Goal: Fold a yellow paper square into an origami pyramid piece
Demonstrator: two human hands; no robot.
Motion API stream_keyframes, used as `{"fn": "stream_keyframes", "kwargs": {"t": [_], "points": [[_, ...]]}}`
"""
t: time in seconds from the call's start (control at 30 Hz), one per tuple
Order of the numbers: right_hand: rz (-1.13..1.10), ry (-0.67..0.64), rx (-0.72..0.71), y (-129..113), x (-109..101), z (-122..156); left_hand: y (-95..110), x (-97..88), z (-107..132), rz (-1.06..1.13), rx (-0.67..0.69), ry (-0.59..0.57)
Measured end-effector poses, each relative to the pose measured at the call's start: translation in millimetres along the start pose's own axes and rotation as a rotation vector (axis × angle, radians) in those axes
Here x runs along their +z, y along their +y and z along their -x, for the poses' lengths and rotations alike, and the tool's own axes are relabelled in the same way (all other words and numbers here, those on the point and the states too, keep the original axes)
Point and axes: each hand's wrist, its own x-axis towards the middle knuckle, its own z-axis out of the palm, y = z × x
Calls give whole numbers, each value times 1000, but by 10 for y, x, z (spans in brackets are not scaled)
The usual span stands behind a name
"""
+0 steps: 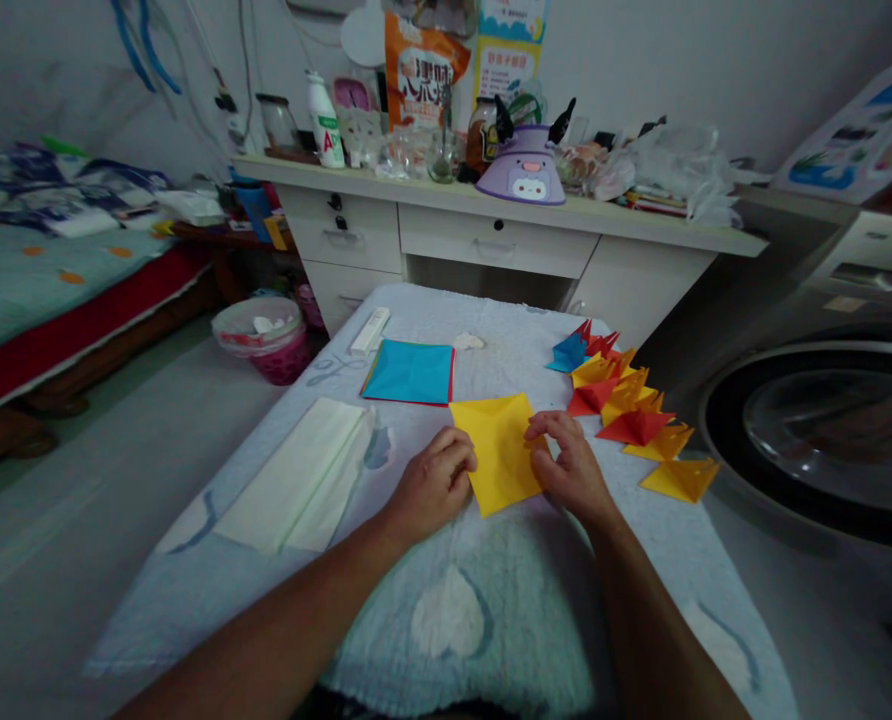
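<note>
A yellow paper square [500,450] lies on the cloth-covered table [491,590] between my hands. My left hand [432,485] rests with curled fingers on the paper's left edge. My right hand [570,462] pinches the paper's right edge with bent fingers. Just beyond the sheet lies a stack of coloured paper [410,372], blue on top. To the right runs a row of folded paper pieces [630,410] in yellow, red and blue.
A folded white sheet [303,488] lies at the table's left. A white stick-shaped object [370,331] and a crumpled scrap [468,342] sit at the far end. Behind stand a cluttered desk [491,215], a pink bin [262,338], a bed [48,290] left, a washing machine [821,430] right.
</note>
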Motion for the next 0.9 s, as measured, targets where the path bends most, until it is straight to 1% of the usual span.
{"fn": "stream_keyframes", "kwargs": {"t": [0.1, 0.23, 0.3, 0.43, 0.57, 0.67, 0.77, 0.9], "points": [[3, -90, -48, -69, 1, 24, -54, -21, -35, 36, -19, 26], [75, -227, -128, -127, 23, 66, -88, -37, -62, 64, -18, 53], [141, -255, -170, -117, 56, 84, -101, -50, -71, 87, -11, 73], [259, -213, -209, -34, 145, 119, -139, -88, -89, 178, 4, 122], [309, -193, -187, 54, 195, 133, -187, -108, -98, 264, 4, 167], [322, -196, -161, 88, 192, 112, -212, -101, -98, 320, -6, 170], [309, -178, -139, 91, 172, 76, -203, -90, -100, 288, -13, 155], [273, -119, -143, 57, 148, 46, -145, -71, -96, 140, 7, 117]]}}
